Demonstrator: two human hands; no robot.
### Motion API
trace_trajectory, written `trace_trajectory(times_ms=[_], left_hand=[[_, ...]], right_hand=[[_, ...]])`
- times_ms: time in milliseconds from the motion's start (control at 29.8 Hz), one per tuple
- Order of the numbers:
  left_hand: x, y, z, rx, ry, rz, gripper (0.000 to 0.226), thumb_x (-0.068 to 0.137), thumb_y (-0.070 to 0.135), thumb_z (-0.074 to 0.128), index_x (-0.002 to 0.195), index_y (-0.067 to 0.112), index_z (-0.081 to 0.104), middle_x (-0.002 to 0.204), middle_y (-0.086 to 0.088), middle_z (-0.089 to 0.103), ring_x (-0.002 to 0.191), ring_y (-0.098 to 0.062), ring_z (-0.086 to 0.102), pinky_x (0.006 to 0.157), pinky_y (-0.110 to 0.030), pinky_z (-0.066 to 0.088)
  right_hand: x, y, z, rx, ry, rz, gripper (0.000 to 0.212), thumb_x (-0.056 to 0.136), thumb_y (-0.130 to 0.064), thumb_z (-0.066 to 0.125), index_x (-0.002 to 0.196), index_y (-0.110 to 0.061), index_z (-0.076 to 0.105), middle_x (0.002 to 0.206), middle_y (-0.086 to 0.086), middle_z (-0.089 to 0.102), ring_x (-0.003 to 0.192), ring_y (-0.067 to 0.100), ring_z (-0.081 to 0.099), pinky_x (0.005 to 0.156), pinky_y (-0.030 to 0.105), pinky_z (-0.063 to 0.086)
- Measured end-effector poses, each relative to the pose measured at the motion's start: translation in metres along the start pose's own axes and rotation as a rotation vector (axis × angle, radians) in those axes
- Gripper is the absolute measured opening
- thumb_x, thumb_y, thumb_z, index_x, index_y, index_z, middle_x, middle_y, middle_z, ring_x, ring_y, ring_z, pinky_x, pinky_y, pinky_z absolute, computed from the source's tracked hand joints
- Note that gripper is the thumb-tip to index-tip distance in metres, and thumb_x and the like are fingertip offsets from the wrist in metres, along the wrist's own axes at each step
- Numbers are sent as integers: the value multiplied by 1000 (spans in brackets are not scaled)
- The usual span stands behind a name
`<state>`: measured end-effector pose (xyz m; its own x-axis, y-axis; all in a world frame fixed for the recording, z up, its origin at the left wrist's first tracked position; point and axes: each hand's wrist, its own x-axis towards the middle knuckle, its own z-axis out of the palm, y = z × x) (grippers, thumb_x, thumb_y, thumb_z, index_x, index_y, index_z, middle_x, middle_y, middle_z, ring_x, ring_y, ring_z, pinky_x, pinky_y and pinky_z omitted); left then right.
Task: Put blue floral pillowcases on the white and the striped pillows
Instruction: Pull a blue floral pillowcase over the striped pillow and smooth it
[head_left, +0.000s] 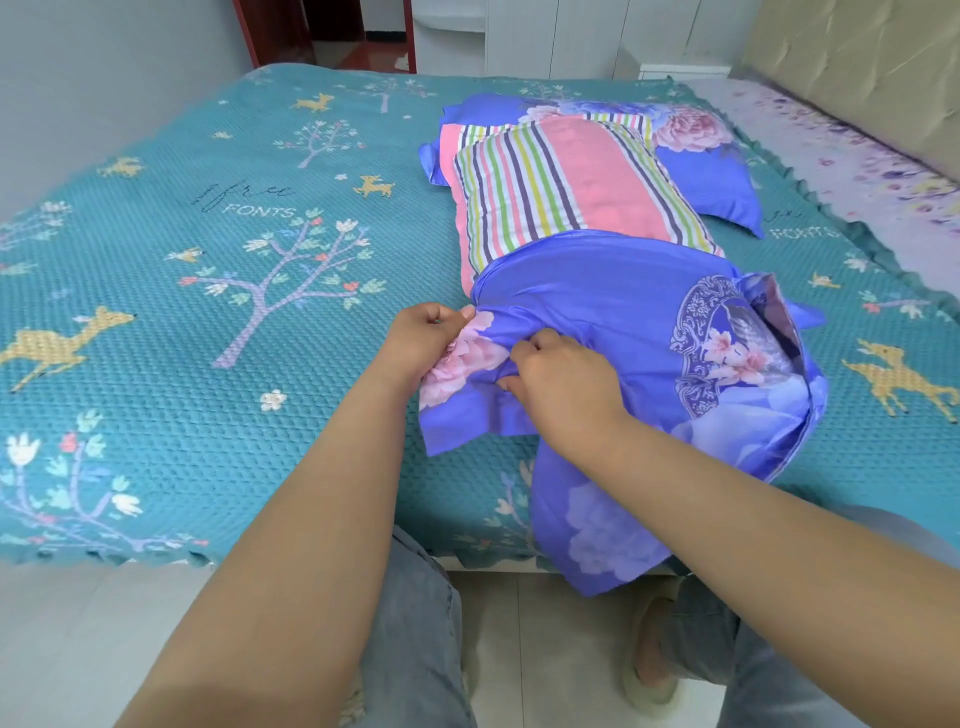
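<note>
1. Both my left hand and right hand pinch the blue floral pillowcase, half over the striped pillow on the bed
2. Next I'd tug it further up

- Both forearms are bare, no sleeves visible.
- The left hand and right hand wear no gloves.
- Faded blue-grey jeans.
- Light slippers.

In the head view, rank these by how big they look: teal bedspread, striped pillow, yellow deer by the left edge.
1. Teal patterned bedspread
2. Pink striped pillow, partly covered
3. Yellow deer print
</note>
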<state>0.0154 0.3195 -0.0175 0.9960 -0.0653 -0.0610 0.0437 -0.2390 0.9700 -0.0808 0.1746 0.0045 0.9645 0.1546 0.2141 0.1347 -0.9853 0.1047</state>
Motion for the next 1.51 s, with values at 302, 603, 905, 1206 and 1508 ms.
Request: trace_trajectory(times_ms=[302, 603, 905, 1206, 1508], left_hand=[[-25, -1, -28, 285, -314, -243, 35, 98, 41, 42, 80, 14, 55, 76, -10, 55, 66, -21, 52, 63, -29, 43], [-18, -10, 6, 276, -30, -40, 39, 92, 29, 59, 60, 15, 42, 58, -9, 45, 56, -20, 40, 51, -28, 32], [-21, -18, 15, -62, 7, -246, 45, 95, 44, 48, 64, 12, 53, 57, -3, 58, 55, -13, 54, 50, -17, 44], [-33, -10, 32, -319, -247, -298, 25, 99, 29, 38, 88, 25, 60, 84, 11, 64, 76, -7, 55, 72, -27, 44], [-31, 54, 90, -532, -206, -195, 47, 96, 55, 33, 136, 33, 45, 142, 13, 44, 133, -16, 38, 88, -32, 34]], right_hand=[[-12, -28, 15, 9, 212, -224, 23, 65, -31, 79, 75, -12, 70, 89, 8, 64, 78, 29, 63, 55, 31, 52], [-15, -8, 24, -67, 90, -15, 41, 32, -32, 94, 54, -14, 64, 61, 4, 58, 58, 22, 60, 37, 19, 35], [-8, -32, 29, -118, 106, 16, 39, 26, -21, 84, 61, -14, 68, 60, 3, 58, 48, 19, 57, 34, 17, 34], [-12, 19, -16, 307, 262, 73, 21, 82, -8, 53, 103, -6, 58, 98, 19, 62, 88, 36, 61, 61, 38, 39], [-22, 82, -86, 1374, 485, 355, 25, 76, 3, 57, 69, -21, 53, 63, -6, 52, 60, 1, 45, 61, 19, 40]])
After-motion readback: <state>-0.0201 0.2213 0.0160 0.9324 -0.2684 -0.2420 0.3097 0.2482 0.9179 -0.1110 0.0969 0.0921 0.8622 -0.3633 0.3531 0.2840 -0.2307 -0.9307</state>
